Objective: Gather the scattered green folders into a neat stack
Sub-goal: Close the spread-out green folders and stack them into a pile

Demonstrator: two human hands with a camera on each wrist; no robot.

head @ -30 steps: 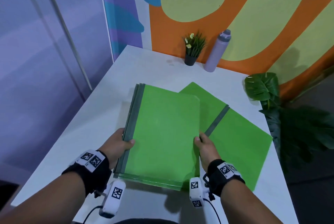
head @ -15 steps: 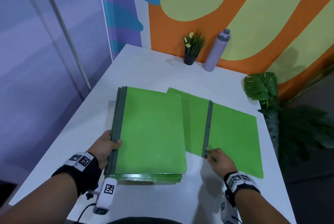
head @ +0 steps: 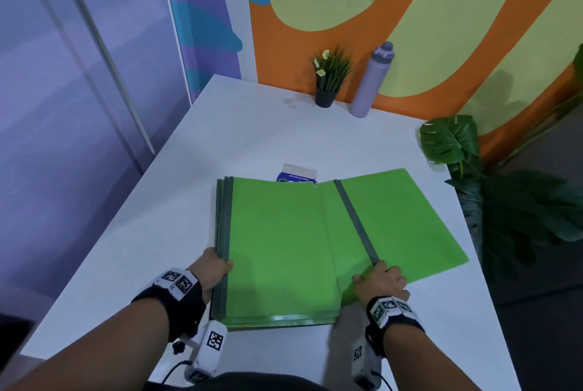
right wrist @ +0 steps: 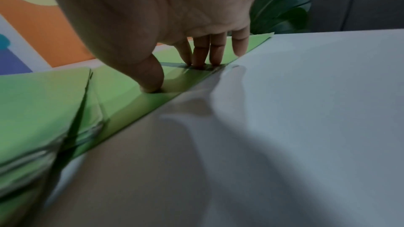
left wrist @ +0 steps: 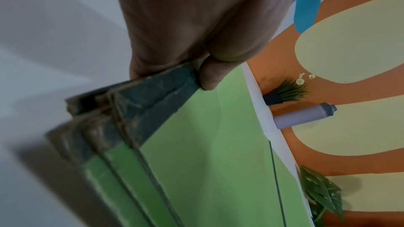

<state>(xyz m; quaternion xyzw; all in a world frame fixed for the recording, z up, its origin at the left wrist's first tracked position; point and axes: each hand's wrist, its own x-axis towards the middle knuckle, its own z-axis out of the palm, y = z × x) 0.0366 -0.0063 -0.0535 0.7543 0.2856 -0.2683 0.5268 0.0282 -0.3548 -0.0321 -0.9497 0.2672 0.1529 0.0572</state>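
A stack of green folders [head: 277,245] [left wrist: 196,170] with dark spines lies on the white table [head: 252,138]. My left hand [head: 214,267] [left wrist: 196,44] grips the stack's spine edge, thumb on top. One more green folder [head: 400,220] [right wrist: 174,82] lies flat to the right, its left part tucked under the stack. My right hand [head: 381,280] [right wrist: 174,40] presses down on that folder's near edge by its dark spine strip, fingertips [right wrist: 198,58] straight on the surface.
A small blue-and-white packet [head: 298,174] peeks out behind the stack. A potted plant [head: 329,78] and a lilac bottle [head: 372,81] stand at the far edge by the wall. Large leafy plants [head: 504,201] stand beside the table's right edge.
My right hand left the stack and now presses the loose folder, which has swung round and slid toward me. The stack has shifted slightly, uncovering a packet behind it.
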